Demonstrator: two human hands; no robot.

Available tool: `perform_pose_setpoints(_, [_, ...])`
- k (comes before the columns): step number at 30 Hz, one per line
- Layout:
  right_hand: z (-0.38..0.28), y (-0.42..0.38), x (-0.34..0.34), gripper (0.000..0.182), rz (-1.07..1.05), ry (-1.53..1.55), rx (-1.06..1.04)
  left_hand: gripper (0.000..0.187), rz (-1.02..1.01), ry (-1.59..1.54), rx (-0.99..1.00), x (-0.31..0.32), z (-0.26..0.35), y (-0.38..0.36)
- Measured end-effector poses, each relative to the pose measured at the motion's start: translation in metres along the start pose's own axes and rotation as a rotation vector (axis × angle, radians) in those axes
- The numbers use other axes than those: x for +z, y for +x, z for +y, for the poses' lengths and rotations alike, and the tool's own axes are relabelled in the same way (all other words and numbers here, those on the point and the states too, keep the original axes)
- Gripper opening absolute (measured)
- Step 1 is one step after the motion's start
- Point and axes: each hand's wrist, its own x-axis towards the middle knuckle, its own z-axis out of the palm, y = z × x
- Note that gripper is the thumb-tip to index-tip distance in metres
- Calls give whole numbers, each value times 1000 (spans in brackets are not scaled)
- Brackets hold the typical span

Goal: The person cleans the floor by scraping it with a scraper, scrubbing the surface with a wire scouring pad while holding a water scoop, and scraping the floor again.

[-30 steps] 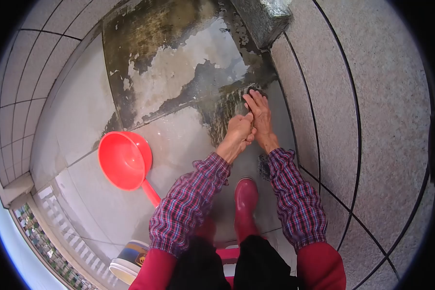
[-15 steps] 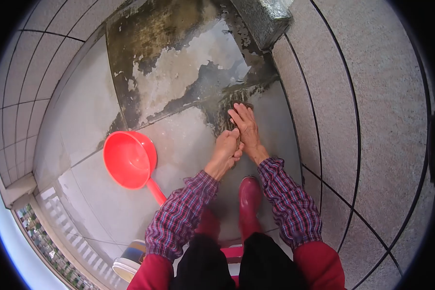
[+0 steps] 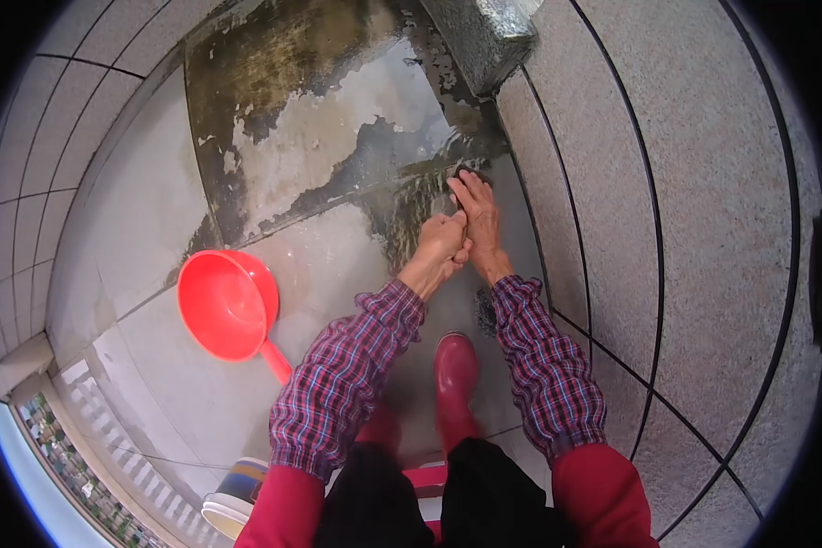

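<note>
My left hand point(image 3: 441, 242) is closed around the handle of a scrubbing brush point(image 3: 464, 171), most of which is hidden under my hands. My right hand point(image 3: 478, 217) grips the brush's head from above, its fingers laid over the dark far end. The brush is low against the wet floor tile point(image 3: 409, 217), where ripples of water show around the hands. Left of them sits a red plastic dipper point(image 3: 228, 306), its bowl facing up and its handle toward my left sleeve.
A tiled wall point(image 3: 603, 237) rises close on the right, with a stone block point(image 3: 484, 41) at its far end. A dark, wiry lump point(image 3: 486, 312) lies beside my right forearm. A tub point(image 3: 233, 507) stands at lower left, near my red boots point(image 3: 456, 370).
Both hands have moved forward with the brush, toward the wall. The wiry lump beside my right forearm has come into view. The camera has shifted slightly to the right.
</note>
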Motion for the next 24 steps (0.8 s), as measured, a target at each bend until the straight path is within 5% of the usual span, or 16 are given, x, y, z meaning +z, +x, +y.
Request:
perform_pose_setpoints(4, [-29, -119, 29, 41, -47, -50, -38, 23, 55, 40, -55, -48, -102, -63])
perform_pose_setpoints(12, [6, -55, 12, 51, -13, -46, -94, 23, 23, 141, -70, -11, -32, -47])
perform_pose_setpoints(17, [-5, -67, 19, 53, 27, -236, -108, 22, 27, 115, 26, -27, -60, -36])
perform_pose_setpoints(24, [-42, -128, 37, 44, -99, -39, -135, 23, 74, -36, -7, -53, -110, -76])
